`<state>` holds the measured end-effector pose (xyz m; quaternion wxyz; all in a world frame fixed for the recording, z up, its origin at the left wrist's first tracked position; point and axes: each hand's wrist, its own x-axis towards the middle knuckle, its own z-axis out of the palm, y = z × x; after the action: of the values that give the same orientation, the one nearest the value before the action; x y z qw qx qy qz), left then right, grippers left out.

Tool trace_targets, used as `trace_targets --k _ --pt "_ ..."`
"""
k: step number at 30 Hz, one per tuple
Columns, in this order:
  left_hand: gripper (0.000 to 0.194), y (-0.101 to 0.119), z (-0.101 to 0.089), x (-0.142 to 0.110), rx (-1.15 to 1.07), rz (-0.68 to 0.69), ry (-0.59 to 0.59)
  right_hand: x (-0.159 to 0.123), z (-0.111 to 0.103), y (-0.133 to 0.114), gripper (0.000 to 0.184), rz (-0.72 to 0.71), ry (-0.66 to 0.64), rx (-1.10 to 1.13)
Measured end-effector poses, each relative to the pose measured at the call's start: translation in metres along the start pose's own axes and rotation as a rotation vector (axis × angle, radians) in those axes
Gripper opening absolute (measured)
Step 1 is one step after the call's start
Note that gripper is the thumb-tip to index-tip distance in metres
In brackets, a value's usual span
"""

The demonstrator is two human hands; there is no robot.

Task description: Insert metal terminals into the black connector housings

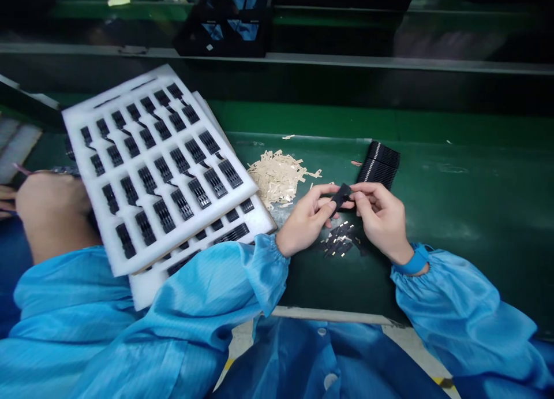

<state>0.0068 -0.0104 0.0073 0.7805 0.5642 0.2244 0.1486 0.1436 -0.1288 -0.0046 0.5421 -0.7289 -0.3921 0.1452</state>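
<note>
My left hand (305, 217) and my right hand (376, 214) both pinch a small black part (341, 196) above the green bench surface (467, 197). Just below them lies a small heap of black pieces with metal tips (340, 240). Beyond my right hand stands a stack of black ribbed parts (380, 164). A pile of pale cut strips (277, 176) lies left of my left hand. My left sleeve rests against a stack of white foam trays (147, 168) with black parts in rows of slots.
Another person's hand (52, 208) in a blue sleeve is at the left edge, beside the foam trays. A raised metal rail (277, 57) runs across the back of the bench, and a black rack (225, 21) stands behind it.
</note>
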Motion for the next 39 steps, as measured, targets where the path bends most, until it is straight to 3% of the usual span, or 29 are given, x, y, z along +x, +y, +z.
trace_targets --k 4,9,13,21,26,32,39 --pt "0.023 -0.002 0.002 0.001 -0.111 -0.065 0.011 -0.002 -0.001 -0.006 0.013 -0.088 0.067 -0.109" --pt "0.022 -0.002 0.007 0.001 -0.101 -0.178 0.054 -0.004 -0.001 -0.011 0.015 -0.261 0.017 -0.203" --pt "0.025 -0.004 0.009 0.0 -0.057 -0.18 0.057 -0.003 0.001 -0.01 0.013 -0.34 -0.005 -0.24" --pt "0.02 -0.009 0.008 0.0 -0.009 -0.145 0.068 -0.005 0.001 -0.011 0.017 -0.308 -0.032 -0.246" --pt "0.021 -0.013 0.007 0.0 0.02 -0.126 0.069 -0.006 0.003 -0.01 0.023 -0.223 0.019 -0.253" --pt "0.023 -0.015 0.007 -0.002 0.07 -0.111 0.063 -0.005 0.004 -0.012 0.01 -0.25 -0.007 -0.289" --pt "0.02 -0.011 0.016 -0.004 0.002 -0.147 0.091 -0.009 0.008 -0.014 0.012 -0.194 0.036 -0.281"
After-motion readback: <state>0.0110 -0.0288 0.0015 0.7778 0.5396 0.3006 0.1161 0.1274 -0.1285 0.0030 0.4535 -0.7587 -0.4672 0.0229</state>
